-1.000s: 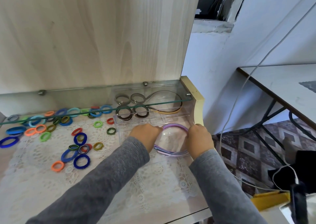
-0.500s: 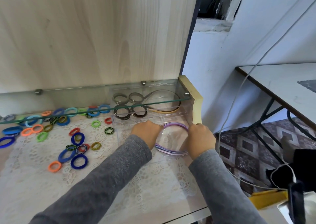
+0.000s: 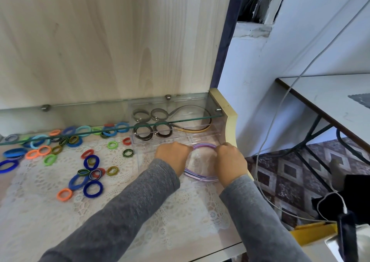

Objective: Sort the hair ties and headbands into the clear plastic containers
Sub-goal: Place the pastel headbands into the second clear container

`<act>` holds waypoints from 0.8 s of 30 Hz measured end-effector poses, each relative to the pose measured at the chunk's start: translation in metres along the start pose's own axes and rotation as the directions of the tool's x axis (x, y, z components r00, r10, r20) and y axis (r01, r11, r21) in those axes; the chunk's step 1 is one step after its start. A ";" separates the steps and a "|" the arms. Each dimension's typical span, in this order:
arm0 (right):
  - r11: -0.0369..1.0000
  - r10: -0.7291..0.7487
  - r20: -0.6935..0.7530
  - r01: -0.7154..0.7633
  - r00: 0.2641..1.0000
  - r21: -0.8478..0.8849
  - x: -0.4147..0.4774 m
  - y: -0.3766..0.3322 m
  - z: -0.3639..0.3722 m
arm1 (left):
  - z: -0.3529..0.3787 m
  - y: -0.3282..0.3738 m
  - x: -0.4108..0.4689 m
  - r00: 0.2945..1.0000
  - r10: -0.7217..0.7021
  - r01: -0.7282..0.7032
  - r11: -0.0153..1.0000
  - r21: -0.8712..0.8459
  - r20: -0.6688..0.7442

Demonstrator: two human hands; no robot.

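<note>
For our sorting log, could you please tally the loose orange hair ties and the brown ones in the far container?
Orange hair ties, loose: 4
Brown hair ties, in the far container: 4
Total: 8

Two containers (image 3: 190, 139), two brown ties (image 3: 162, 130) plus one tan headband (image 3: 192, 130) up back, a few purple headbands (image 3: 202, 146), roughly thirty loose ties (image 3: 93, 188).
</note>
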State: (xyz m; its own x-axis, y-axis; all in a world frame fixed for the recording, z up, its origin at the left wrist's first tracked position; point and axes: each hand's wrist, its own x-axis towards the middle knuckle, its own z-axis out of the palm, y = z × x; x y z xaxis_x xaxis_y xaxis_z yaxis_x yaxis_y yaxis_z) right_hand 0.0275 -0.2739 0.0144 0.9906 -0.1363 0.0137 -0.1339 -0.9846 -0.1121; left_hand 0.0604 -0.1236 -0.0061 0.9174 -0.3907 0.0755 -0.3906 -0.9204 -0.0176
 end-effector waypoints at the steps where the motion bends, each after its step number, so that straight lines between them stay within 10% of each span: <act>1: 1.000 -0.006 0.009 0.006 1.000 0.012 0.001 -0.001 0.001 | 0.002 -0.002 -0.001 1.000 -0.002 0.002 1.000 -0.024 -0.007; 13: 0.998 -0.041 0.056 0.038 0.998 0.056 0.006 0.000 0.006 | 0.007 -0.008 -0.009 0.997 0.056 -0.057 0.998 0.022 0.045; 24: 0.967 -0.031 -0.113 0.058 0.993 0.249 -0.005 -0.017 0.011 | -0.005 -0.029 -0.031 0.994 -0.063 0.036 0.960 -0.278 -0.088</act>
State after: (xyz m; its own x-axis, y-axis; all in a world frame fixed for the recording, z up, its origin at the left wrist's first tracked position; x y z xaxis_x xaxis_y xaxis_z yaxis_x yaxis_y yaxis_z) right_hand 0.0255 -0.2557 0.0056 0.9845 -0.1176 0.1297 -0.0646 -0.9325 -0.3554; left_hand 0.0427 -0.0847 -0.0032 0.9298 -0.3296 0.1640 -0.3632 -0.8938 0.2629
